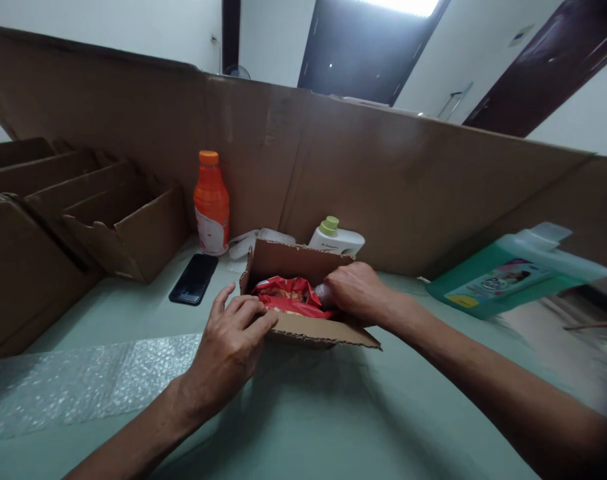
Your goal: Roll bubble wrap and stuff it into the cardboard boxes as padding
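Observation:
A small open cardboard box (303, 261) sits on the pale green table (333, 413) in front of me. Inside it lies a red packet (288, 297). My left hand (231, 340) rests on the box's near left edge, fingers spread and touching the red packet. My right hand (356, 292) reaches into the box from the right, fingers curled over a clear wrapped item beside the packet; what it grips is mostly hidden.
An orange bottle (211, 203), a black phone (194, 279) and a white bottle with a green cap (336, 237) stand behind the box. Folded cardboard boxes (108, 213) are stacked left. Bubble wrap (88, 380) lies near left. A green pack (513, 273) lies right. A cardboard wall (383, 173) runs behind.

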### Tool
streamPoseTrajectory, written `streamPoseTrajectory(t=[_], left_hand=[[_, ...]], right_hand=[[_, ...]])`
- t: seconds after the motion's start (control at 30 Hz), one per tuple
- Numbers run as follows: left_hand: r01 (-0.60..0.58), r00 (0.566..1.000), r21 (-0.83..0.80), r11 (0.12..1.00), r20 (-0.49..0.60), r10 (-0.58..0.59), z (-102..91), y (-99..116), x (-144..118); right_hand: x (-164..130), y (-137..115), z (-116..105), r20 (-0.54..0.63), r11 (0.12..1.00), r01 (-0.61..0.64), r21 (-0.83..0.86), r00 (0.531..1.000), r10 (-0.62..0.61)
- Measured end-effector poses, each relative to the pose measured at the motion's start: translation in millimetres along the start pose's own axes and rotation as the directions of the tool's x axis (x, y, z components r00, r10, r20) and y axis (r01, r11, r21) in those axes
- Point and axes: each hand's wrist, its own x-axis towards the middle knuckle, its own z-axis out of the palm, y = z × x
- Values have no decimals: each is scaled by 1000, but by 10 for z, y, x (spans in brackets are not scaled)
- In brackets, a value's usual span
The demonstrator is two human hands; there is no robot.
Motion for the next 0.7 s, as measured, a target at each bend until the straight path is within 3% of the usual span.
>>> streamPoseTrajectory(t=[0.1,0.2,0.3,0.37,0.43,0.5,0.57,0.7], left_hand=[[0,1000,-4,1000,-19,0,30,-1,39],[22,996,-13,1000,-91,-23,19,2,5],[142,962,-62,988,-228,-152,-52,-37,-148],[273,924,-132,953,-240,-298,-89,-91,-312],[424,880,-230,876,-122,-458,-68,-155,-486],[537,829,-335,774,43,-557,32,-213,-610],[595,790,-442,672,168,-589,198,-243,-632],[597,775,-609,522,272,-570,530,-161,-453]], right_hand=[[108,-85,24,16,999,16,37,1000,-17],[6,9,-29,-7,996,48,70,999,-47],[-428,234,-18,-260,976,-11,216,963,68],[-826,335,123,-417,907,-95,409,865,279],[-1169,304,372,-393,782,-134,609,806,443],[-1337,132,660,-283,640,-118,759,826,487],[-1297,-104,903,-207,510,-72,857,858,470],[-988,-442,1109,-119,332,-53,942,872,476]])
